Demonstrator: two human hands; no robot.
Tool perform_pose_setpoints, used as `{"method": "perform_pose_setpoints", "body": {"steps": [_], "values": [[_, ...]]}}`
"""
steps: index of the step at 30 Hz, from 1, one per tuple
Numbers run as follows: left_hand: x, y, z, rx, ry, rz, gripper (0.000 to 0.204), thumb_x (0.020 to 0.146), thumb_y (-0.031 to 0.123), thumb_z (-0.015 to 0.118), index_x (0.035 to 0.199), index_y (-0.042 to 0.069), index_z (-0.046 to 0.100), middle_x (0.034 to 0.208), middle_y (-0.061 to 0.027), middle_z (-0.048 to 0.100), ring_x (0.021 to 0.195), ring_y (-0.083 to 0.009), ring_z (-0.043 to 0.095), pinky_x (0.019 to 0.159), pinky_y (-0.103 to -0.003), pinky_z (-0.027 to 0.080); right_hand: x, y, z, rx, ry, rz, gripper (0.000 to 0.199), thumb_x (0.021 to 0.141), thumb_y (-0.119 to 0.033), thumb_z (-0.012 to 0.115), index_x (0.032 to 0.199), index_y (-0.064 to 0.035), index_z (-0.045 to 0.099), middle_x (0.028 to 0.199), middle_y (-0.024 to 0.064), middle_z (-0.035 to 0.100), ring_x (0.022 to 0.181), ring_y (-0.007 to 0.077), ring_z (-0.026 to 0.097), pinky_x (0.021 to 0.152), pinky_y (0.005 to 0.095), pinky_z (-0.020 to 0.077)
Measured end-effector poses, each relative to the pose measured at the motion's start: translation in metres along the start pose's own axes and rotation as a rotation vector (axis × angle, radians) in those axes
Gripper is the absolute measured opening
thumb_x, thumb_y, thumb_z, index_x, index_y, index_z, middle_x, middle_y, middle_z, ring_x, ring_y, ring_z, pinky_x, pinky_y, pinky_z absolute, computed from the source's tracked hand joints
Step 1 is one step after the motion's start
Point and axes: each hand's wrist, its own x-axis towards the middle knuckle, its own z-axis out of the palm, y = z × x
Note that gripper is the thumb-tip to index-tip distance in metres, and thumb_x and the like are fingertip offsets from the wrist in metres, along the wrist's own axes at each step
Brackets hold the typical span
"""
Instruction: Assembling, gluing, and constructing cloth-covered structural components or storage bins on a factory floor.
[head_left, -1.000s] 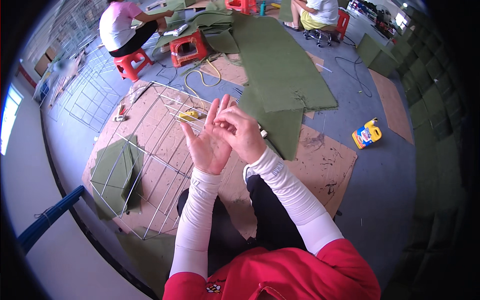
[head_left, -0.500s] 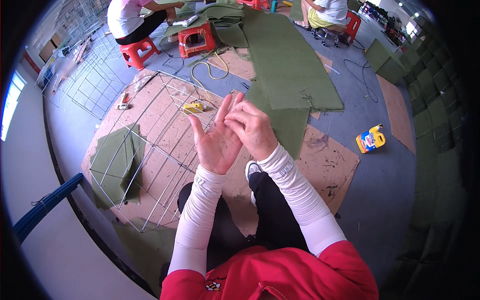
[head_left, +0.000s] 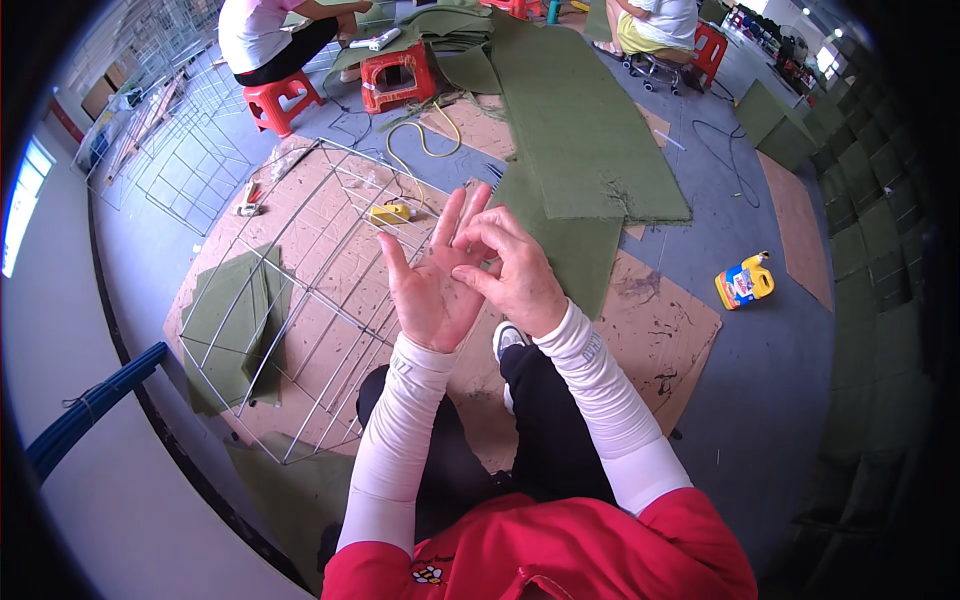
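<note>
Wire frame [head_left: 309,291], on cardboard [head_left: 640,330] left of the legs [head_left: 540,410]; probably light, stiff, slightly springy, best gripped along its outer edge. Spread fingers on left hand [head_left: 435,295]; bent fingers on right hand [head_left: 520,285] at that palm, cannot tell whether pinching anything. Counted: one near frame, one yellow jug [head_left: 745,284], two co-workers [head_left: 262,38].

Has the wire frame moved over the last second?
No. Judged against the cardboard beneath it, the wire frame sits where it was; only the camera's view has shifted.
</note>
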Motion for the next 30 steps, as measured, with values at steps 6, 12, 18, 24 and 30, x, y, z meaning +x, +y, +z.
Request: {"method": "perform_pose_setpoints", "body": {"steps": [6,12,18,24,30], "values": [[-0.002,-0.001,0.003,0.004,0.013,0.002,0.090,0.077,0.070,0.028,0.135,0.002,0.016,0.141,-0.0141,0.015,0.129,-0.0303,0.017,0.106,-0.040,0.015,0.001,0.002,0.000,-0.070,-0.007,-0.104,0.021,0.064,0.003,0.066,0.081,-0.0014,0.055,0.090,0.0058,0.048,0.078,0.0137,0.053,0.059,0.0241,0.0463],[-0.001,-0.002,0.007,0.000,-0.003,-0.032,0.089,0.077,0.070,0.025,0.135,0.003,0.017,0.141,-0.0143,0.016,0.129,-0.0292,0.017,0.106,-0.039,0.016,0.001,0.003,0.003,0.014,0.153,-0.027,0.020,0.065,0.000,0.068,0.082,-0.0024,0.056,0.079,0.0047,0.052,0.067,0.0139,0.054,0.055,0.0243,0.0445],[-0.002,-0.004,0.010,0.128,-0.006,-0.032,0.091,0.076,0.072,0.016,0.135,0.003,0.017,0.140,-0.0147,0.018,0.129,-0.0280,0.018,0.105,-0.039,0.017,0.003,0.000,0.007,-0.230,0.247,-0.183,0.021,0.065,-0.005,0.071,0.080,-0.0028,0.056,0.070,0.0052,0.054,0.061,0.0163,0.055,0.053,0.0262,0.0450],[-0.008,0.001,0.011,0.199,-0.033,-0.082,0.092,0.076,0.073,0.014,0.135,0.003,0.017,0.140,-0.0151,0.018,0.128,-0.0268,0.020,0.104,-0.038,0.018,0.005,-0.002,0.008,-0.284,0.290,-0.250,0.018,0.064,-0.005,0.071,0.074,-0.0026,0.057,0.065,0.0055,0.055,0.055,0.0168,0.055,0.049,0.0265,0.0446],[-0.008,0.004,0.006,0.264,-0.051,-0.087,0.093,0.075,0.074,0.013,0.135,0.003,0.016,0.140,-0.0155,0.018,0.128,-0.0265,0.020,0.104,-0.038,0.019,0.006,-0.005,0.007,-0.300,0.231,-0.273,0.017,0.064,-0.003,0.071,0.072,-0.0017,0.057,0.064,0.0053,0.055,0.050,0.0142,0.054,0.045,0.0244,0.0436]]}}
